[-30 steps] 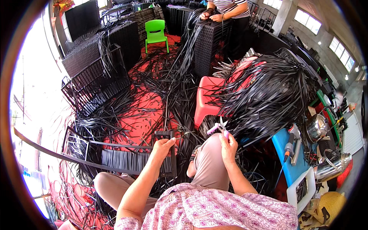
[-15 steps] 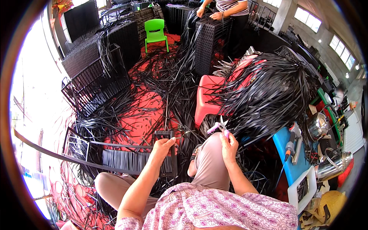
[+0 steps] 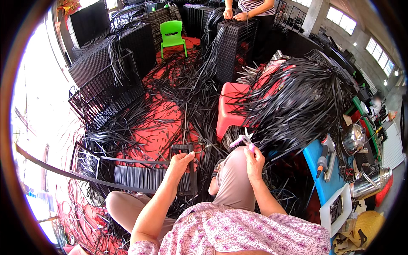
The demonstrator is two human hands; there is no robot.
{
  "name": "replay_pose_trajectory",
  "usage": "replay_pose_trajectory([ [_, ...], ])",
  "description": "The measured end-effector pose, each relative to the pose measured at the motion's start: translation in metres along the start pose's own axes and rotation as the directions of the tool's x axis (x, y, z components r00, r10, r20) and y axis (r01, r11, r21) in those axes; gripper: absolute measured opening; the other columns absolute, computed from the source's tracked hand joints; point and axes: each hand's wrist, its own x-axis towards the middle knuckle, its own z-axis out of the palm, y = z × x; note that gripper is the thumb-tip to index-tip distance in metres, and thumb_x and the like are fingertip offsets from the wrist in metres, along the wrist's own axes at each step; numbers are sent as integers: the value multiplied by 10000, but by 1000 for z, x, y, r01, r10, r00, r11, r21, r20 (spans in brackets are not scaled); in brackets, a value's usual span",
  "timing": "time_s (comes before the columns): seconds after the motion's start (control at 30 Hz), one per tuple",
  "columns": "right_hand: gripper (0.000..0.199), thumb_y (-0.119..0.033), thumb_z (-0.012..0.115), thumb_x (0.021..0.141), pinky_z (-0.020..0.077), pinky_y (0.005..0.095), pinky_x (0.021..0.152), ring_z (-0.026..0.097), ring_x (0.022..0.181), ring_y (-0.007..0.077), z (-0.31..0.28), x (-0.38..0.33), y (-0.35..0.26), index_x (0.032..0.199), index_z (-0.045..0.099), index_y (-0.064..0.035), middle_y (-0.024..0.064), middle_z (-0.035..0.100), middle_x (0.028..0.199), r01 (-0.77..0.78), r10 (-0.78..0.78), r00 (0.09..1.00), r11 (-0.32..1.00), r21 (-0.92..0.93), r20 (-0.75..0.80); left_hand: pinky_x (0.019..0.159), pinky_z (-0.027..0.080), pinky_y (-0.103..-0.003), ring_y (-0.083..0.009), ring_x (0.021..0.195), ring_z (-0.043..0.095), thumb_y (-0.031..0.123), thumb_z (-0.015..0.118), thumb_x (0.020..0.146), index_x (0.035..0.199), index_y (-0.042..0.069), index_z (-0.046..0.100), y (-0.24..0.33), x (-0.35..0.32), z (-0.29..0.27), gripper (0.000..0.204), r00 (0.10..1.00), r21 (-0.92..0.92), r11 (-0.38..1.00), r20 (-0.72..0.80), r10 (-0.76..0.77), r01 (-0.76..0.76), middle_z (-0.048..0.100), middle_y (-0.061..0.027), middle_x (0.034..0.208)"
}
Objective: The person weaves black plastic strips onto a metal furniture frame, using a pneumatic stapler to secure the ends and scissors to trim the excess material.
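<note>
My right hand is closed around the pink-purple handles of a pair of scissors, held above my knee with the blades pointing up and parted. My left hand is pinched at the upper right corner of a black frame partly woven with dark strips. What its fingertips grip is too small to make out. A long flat black strip curves in from the left and passes along the frame's front, running behind my left forearm.
Loose black strips cover much of the red floor. A big bundle of strips lies over a red plastic chair. Tools, including a power drill, lie on a blue surface at right. A co-worker's hands work at a woven panel.
My hands, the scissors and the frame stay almost where they were. At the back, the co-worker's left-side hand has shifted slightly right along the woven panel's top.
</note>
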Motion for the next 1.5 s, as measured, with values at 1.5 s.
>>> replay_pose_trajectory([
  [1.5,226,-179,658,876,438,257,684,498,719,89,-1,-1,-4,983,648,20,20,585,764,17,-16,1000,1000,-17,14,564,545,-283,-173,616,670,341,640,912,883,12,643,-2,3,-1,330,1000,-26,999,9,-27,27,675,-79,750],
])
